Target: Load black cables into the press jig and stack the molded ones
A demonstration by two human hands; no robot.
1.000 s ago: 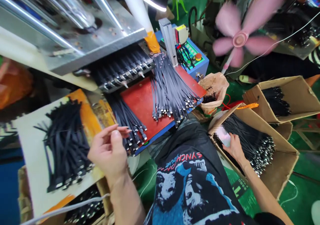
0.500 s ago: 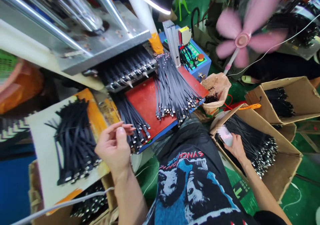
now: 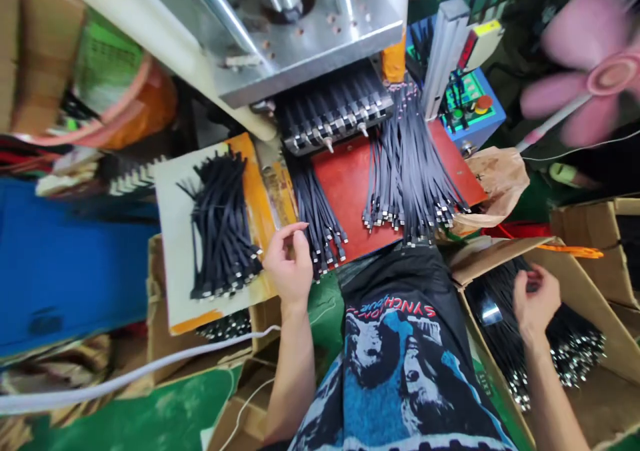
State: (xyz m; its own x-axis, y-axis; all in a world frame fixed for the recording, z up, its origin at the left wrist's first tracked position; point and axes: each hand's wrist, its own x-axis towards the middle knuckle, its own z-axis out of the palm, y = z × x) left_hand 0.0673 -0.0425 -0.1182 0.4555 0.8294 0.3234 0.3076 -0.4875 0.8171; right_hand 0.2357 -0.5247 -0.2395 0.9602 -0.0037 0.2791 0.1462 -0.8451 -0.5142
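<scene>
My left hand [image 3: 290, 267] hovers between two bundles of cables, its fingers loosely bent, the thumb apart and nothing in it. On its left a bundle of flat black cables [image 3: 220, 231] lies on a white board; on its right a smaller bunch of cables [image 3: 320, 221] hangs from the press fixture [image 3: 340, 114]. My right hand [image 3: 537, 301] is above the cardboard box of black cables [image 3: 575, 344], fingers half curled with a gap at the thumb, no object visible in them. A phone [image 3: 487, 307] lies on the cables to its left, its surface catching light.
A larger spread of cables [image 3: 410, 164] covers part of the red work plate [image 3: 345, 171]. Above it is the metal press head [image 3: 310, 51]. A blue control box [image 3: 480, 117], a paper bag [image 3: 500, 181] and a pink fan [image 3: 610, 77] stand to the right.
My right hand has let go of the phone, which now lies in the box, and has drawn away to its right. The view has swung left; my left hand keeps a similar pose.
</scene>
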